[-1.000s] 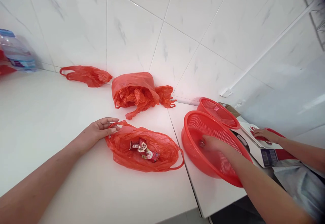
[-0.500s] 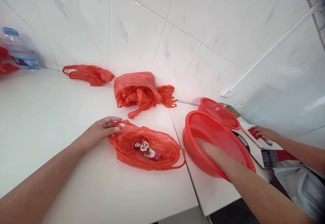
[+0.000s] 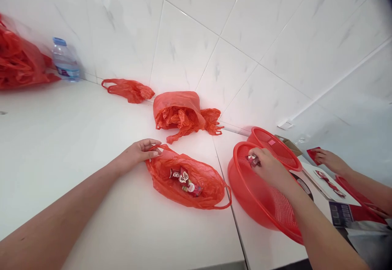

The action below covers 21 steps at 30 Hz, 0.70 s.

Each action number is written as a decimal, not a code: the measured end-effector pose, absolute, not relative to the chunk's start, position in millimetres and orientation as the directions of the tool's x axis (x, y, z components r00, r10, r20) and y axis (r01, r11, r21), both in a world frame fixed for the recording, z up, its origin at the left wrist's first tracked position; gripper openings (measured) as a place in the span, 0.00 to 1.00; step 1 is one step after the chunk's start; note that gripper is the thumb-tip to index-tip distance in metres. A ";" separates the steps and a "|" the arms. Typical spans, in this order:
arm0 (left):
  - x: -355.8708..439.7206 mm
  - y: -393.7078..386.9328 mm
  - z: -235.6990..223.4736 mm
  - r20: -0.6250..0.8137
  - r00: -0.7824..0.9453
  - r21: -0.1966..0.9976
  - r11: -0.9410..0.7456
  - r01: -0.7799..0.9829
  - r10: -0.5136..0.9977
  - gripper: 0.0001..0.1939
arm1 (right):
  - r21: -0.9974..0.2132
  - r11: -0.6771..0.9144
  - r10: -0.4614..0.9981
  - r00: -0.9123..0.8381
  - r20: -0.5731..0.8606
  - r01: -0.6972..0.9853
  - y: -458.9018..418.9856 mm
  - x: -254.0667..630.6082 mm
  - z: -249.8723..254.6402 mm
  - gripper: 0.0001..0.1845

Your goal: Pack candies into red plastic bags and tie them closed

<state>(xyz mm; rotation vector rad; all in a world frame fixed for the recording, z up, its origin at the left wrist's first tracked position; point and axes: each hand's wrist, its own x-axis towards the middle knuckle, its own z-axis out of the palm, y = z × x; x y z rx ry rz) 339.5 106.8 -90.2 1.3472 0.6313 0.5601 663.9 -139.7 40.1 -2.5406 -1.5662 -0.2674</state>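
Note:
My left hand (image 3: 140,153) pinches the rim of an open red plastic bag (image 3: 211,182) that lies on the white counter (image 3: 61,147), holding its mouth apart. Several small wrapped snack packets (image 3: 185,179) lie inside the bag. My right hand (image 3: 266,164) is raised above the near red colander (image 3: 260,200), fingers closed on a small wrapped packet (image 3: 252,159). A second red colander (image 3: 275,147) sits just behind the first.
A bundle of crumpled red bags (image 3: 180,114) and a flat red bag (image 3: 128,89) lie by the tiled wall. A water bottle (image 3: 64,59) and more red bags (image 3: 18,61) stand at far left. Another person's hand (image 3: 329,160) holds a red packet over a white scale (image 3: 329,188) at right.
My right hand has lifted out of the near colander with a small packet in its fingers. The view swung left. The other person's hand rose from the scale.

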 end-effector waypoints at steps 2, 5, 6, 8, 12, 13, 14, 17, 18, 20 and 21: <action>339.6 106.1 -90.3 -0.088 0.711 0.990 0.137 -0.012 0.697 0.26 | -0.043 -0.369 0.887 0.365 0.283 0.929 -134.1 642.1 48.6 0.10; 339.1 105.2 -90.3 -0.083 0.708 0.992 0.126 -0.009 0.701 0.26 | -0.078 -0.185 0.922 0.200 0.331 0.980 -126.3 599.1 50.0 0.11; 338.9 105.0 -90.3 -0.081 0.708 0.992 0.124 -0.009 0.701 0.26 | -0.089 -0.126 0.938 0.148 0.314 0.988 -122.6 585.3 45.7 0.12; 338.5 104.8 -90.3 -0.078 0.708 0.992 0.122 -0.012 0.701 0.26 | -0.117 -0.033 0.970 0.060 0.235 0.993 -113.7 563.2 30.9 0.14; 338.2 105.0 -90.8 -0.067 0.708 0.992 0.124 -0.030 0.703 0.24 | -0.166 0.053 0.994 -0.036 0.104 0.985 -100.3 547.7 -5.4 0.25; 338.3 105.2 -91.1 -0.065 0.711 0.991 0.127 -0.034 0.700 0.24 | -0.181 0.049 0.994 -0.029 0.108 0.982 -100.6 548.5 -12.7 0.28; 338.5 105.6 -91.5 -0.063 0.715 0.991 0.129 -0.038 0.696 0.24 | -0.202 0.025 0.992 0.000 0.125 0.979 -102.8 550.1 -19.2 0.30; 339.5 107.9 -93.9 -0.048 0.725 0.990 0.129 -0.057 0.687 0.25 | -0.302 -0.136 0.948 0.212 0.238 0.944 -119.9 555.2 -39.4 0.28; 339.9 108.9 -95.0 -0.044 0.727 0.989 0.133 -0.066 0.685 0.26 | -0.349 -0.196 0.909 0.304 0.287 0.916 -128.5 555.4 -48.3 0.26; 340.6 110.7 -96.8 -0.046 0.728 0.986 0.148 -0.076 0.684 0.27 | -0.470 -0.291 0.798 0.483 0.362 0.833 -148.1 552.3 -70.7 0.25; 340.7 111.3 -97.5 -0.050 0.729 0.985 0.155 -0.078 0.683 0.28 | -0.543 -0.320 0.732 0.567 0.379 0.776 -158.4 549.1 -83.4 0.26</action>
